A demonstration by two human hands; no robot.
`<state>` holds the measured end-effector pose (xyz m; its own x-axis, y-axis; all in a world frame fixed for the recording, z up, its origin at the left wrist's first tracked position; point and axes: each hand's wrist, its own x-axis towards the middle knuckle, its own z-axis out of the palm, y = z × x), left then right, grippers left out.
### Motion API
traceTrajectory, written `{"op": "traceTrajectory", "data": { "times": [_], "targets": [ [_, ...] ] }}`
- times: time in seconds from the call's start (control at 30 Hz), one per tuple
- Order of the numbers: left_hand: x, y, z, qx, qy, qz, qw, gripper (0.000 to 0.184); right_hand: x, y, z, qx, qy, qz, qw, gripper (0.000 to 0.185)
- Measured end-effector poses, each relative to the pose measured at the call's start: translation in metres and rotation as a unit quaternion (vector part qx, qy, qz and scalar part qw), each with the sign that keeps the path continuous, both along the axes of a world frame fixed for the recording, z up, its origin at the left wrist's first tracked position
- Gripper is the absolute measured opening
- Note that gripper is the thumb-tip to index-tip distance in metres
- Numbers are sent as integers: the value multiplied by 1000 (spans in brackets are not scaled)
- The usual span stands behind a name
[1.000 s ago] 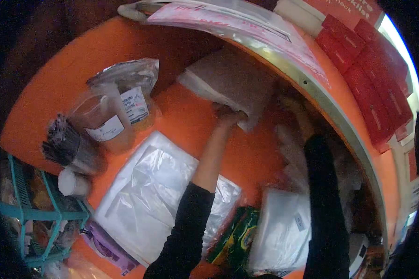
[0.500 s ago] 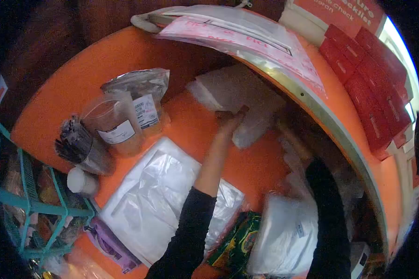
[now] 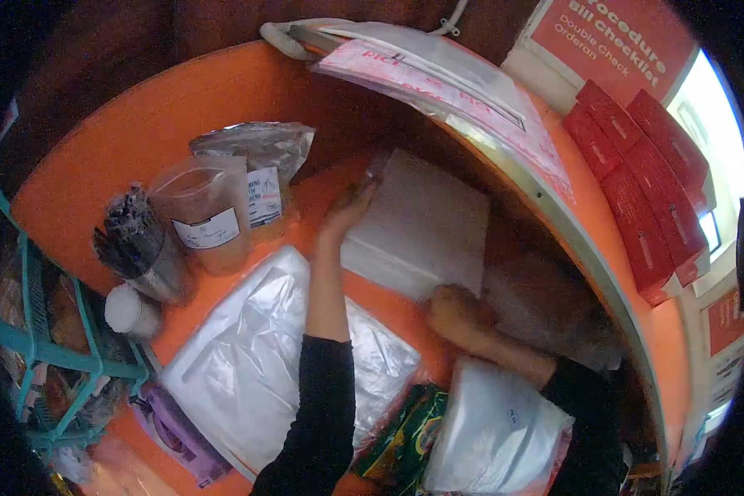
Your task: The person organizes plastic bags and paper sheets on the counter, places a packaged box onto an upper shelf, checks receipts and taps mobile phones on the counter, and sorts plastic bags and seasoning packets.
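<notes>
A thick whitish, translucent stack of plastic sheets (image 3: 426, 223) rests at the back of the orange counter, its surface flat. My left hand (image 3: 351, 211) is at its left edge, fingers along the side and somewhat blurred, seemingly gripping that edge. At the near right edge, my right hand (image 3: 459, 318) is curled closed against the stack; its fingertips are hidden. In front lies a large pile of clear plastic bags (image 3: 248, 355), under my left forearm. A smaller pile of clear bags (image 3: 488, 434) sits beside my right sleeve.
Black straws (image 3: 132, 236) in a holder, a white cup (image 3: 132, 312), a labelled plastic tub (image 3: 211, 223) and a silver pouch (image 3: 264, 194) stand left. Nearby are a purple packet (image 3: 178, 434), a green packet (image 3: 401, 438) and a teal rack (image 3: 58, 355). Red boxes (image 3: 636, 178) sit upper right.
The sheet stack now lies flat and squared instead of tilted and blurred. My left hand has moved left to its edge; my right hand has come down and left to its near side.
</notes>
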<state>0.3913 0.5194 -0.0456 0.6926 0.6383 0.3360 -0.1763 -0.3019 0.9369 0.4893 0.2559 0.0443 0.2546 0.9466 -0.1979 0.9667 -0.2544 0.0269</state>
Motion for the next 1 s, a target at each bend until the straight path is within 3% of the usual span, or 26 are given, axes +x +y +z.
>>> {"op": "traceTrajectory", "data": {
  "times": [0.03, 0.1, 0.2, 0.27, 0.33, 0.37, 0.4, 0.43, 0.47, 0.53, 0.57, 0.6, 0.67, 0.73, 0.83, 0.87, 0.9, 0.97, 1.0],
  "targets": [
    [-4, -5, 9, 12, -5, -13, 1000, 52, -8, 0, -3, 21, 17, 25, 999, 24],
    [-11, -12, 22, 40, 172, 154, 972, 66, -27, 2, 2, -6, 34, 37, 999, 29],
    [-8, -4, 13, 79, 179, 189, 962, 65, -39, -3, 6, -24, 69, 94, 993, 35],
    [-20, -20, 45, 107, 209, 211, 949, 64, -42, -10, 3, -10, 86, 137, 987, 34],
    [-43, -54, 102, 120, 265, 217, 932, 64, -31, -26, 2, 6, -21, 217, 976, 28],
    [-56, -74, 138, 124, 296, 215, 922, 65, -27, -33, 8, 4, -22, 219, 975, 28],
    [-63, -82, 150, 131, 354, 208, 902, 66, -25, -42, 19, 39, -11, 137, 990, 36],
    [-65, -81, 140, 127, 353, 206, 904, 66, -21, -51, 25, 73, -1, 51, 996, 47],
    [-67, -76, 127, 133, 350, 211, 903, 66, -13, -55, 22, 69, -4, 50, 996, 47],
    [-72, -82, 127, 141, 339, 215, 905, 66, 2, -58, 18, 130, -52, 55, 989, 82],
    [-76, -86, 130, -30, 399, 136, 906, 65, 4, -56, 17, 134, -57, 55, 988, 82],
    [-80, -90, 135, -200, 445, 52, 872, 65, -3, -50, 19, 103, 4, 15, 995, 90],
    [-64, -83, 122, -127, 460, 22, 879, 70, -5, -39, 17, 78, 69, -19, 994, 99],
    [-52, -88, 126, -56, 476, -16, 877, 76, 4, -31, 2, 203, 313, 31, 927, 106],
    [-37, -101, 139, -20, 524, -13, 852, 86, 12, -26, -11, 207, 278, 29, 938, 109],
    [-32, -101, 131, -6, 495, 30, 868, 82, 12, -26, -11, 202, 280, 29, 938, 109],
    [-28, -99, 123, 11, 465, 76, 882, 79, 8, -20, -2, 161, 145, -1, 976, 110],
    [-16, -93, 105, 19, 447, 94, 889, 80, 9, -13, 0, 118, 4, -28, 993, 111],
    [-12, -91, 101, 28, 428, 110, 897, 81, 20, -8, -8, 153, 79, 6, 985, 111]
  ]
}}
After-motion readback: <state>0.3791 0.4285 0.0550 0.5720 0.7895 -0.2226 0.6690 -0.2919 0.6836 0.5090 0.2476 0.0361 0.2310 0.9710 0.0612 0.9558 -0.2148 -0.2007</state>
